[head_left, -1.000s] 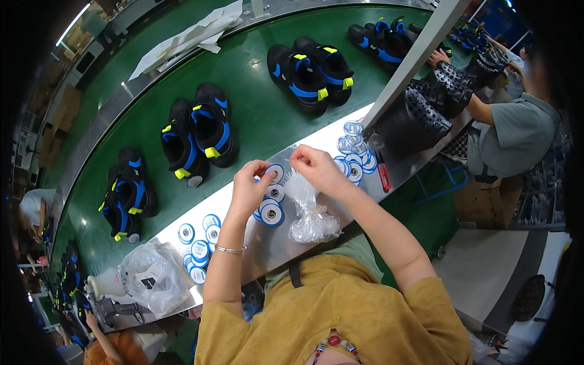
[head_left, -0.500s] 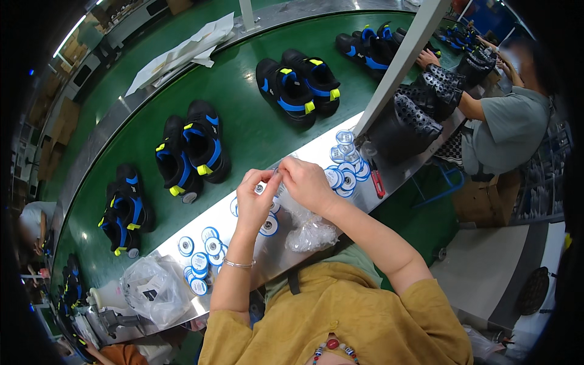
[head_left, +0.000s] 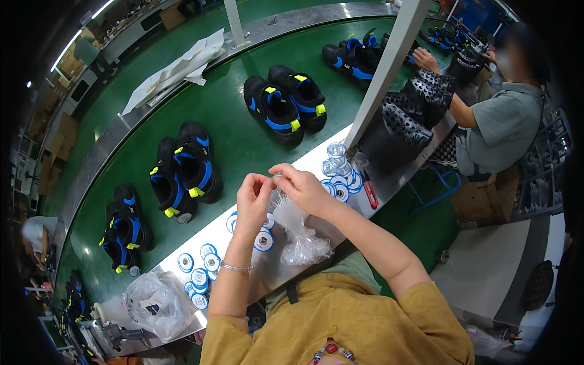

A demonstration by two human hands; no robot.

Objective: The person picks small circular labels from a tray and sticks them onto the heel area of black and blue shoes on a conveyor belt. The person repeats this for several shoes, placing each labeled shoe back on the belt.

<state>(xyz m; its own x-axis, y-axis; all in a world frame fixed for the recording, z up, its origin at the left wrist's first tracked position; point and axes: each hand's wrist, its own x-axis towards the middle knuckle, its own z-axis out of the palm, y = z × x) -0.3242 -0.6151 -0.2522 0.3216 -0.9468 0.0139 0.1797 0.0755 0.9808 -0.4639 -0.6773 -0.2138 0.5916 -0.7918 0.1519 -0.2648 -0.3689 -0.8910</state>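
Note:
My left hand (head_left: 253, 199) and my right hand (head_left: 303, 190) meet above the bench edge, fingertips pinched together. Between them is something thin and clear, too small to make out. Just under my right hand, a bundle of thin clear plastic strands (head_left: 294, 226) runs down to a crumpled clear bag (head_left: 306, 249) on the metal bench (head_left: 255, 281). Round white tags with blue rims (head_left: 263, 240) lie below my left hand, partly hidden by that arm. More round tags are piled at the right (head_left: 342, 192) and at the left (head_left: 199, 277).
Pairs of black-and-blue sneakers (head_left: 283, 115) stand on the green surface (head_left: 237, 158) beyond. Red-handled scissors or snips (head_left: 370, 193) lie by a grey post (head_left: 389, 73). A clear bag (head_left: 159, 304) sits at the left. A co-worker (head_left: 502, 121) works at the right beside dark boots (head_left: 395, 131).
The view has shifted slightly, so the shoes and tags appear lower. My hands stay pinched together, and more of the clear strand bundle shows beneath them.

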